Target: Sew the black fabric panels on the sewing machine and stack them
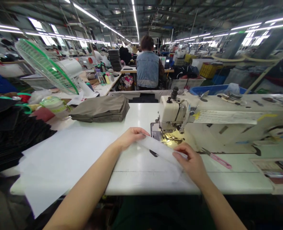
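- A black pile [19, 137] is rising at the far left.
- A fan [47, 67] with a green rim is standing behind it, tilted, and a lidded jar [56, 105] is sitting nearer.
- White sheets [69, 159] are lying fanned out, their lower corner hanging past the table [129, 183] edge.
- A brown stack [100, 110] is resting behind the sheets.
- The left hand [133, 137] is pinching the strip [161, 147] at its far left end.
- A person [147, 68] in a denim vest is sitting beyond, back turned.
- The white strip is slanting between the hands, in front of the sewing machine [172, 111].
- The right hand [190, 159], apart from the left, is pinching the strip's near right end.
- Pink-handled snips [219, 159] are lying just beside the machine's base.
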Tool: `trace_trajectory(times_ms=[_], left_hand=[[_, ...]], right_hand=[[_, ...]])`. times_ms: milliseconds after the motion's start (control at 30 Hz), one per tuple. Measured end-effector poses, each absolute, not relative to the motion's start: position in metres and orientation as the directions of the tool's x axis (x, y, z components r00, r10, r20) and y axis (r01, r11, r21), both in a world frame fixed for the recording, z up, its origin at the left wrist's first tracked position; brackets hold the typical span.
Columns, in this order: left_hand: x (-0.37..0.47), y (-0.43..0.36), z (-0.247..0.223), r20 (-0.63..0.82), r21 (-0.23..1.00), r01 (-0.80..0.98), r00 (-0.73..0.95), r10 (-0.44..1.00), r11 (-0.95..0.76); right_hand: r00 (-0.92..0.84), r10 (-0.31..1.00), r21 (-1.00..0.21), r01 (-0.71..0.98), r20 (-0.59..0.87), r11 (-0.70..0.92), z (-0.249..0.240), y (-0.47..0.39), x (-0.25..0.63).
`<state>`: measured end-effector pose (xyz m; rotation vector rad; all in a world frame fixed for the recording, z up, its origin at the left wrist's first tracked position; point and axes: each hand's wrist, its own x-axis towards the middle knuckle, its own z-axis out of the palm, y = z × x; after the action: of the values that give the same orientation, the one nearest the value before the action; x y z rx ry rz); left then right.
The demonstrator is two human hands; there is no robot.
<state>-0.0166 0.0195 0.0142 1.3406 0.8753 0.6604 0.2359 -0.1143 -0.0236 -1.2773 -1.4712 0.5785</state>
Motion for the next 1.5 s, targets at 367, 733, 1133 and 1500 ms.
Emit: trace_trajectory(times_ms=[367,733,1133,1500], left_hand=[[-0.007,0.02,0.008,0.051,0.988,-0.151,0.447,0.893,0.02],[-0.007,0.018,0.009,0.097,0.975,-0.222,0.462,0.882,0.009],[-0.015,0.018,0.017,0.059,0.998,-0.006,0.509,0.859,-0.065],[-0.009,0.0,0.035,-0.307,0.921,0.389,0.721,0.621,0.004]], right_hand=[[-0.361,0.619,-0.171,0.755,0.697,0.633,-0.023,-0.13,0.224],[-0.395,0.61,-0.101,0.779,0.687,0.619,-0.024,-0.131,0.223],[0.177,0.781,-0.739,0.496,0.599,0.455,-0.02,-0.129,0.233],[0.468,0.88,-0.994,-0.028,0.081,0.106,-0.019,-0.118,0.258]])
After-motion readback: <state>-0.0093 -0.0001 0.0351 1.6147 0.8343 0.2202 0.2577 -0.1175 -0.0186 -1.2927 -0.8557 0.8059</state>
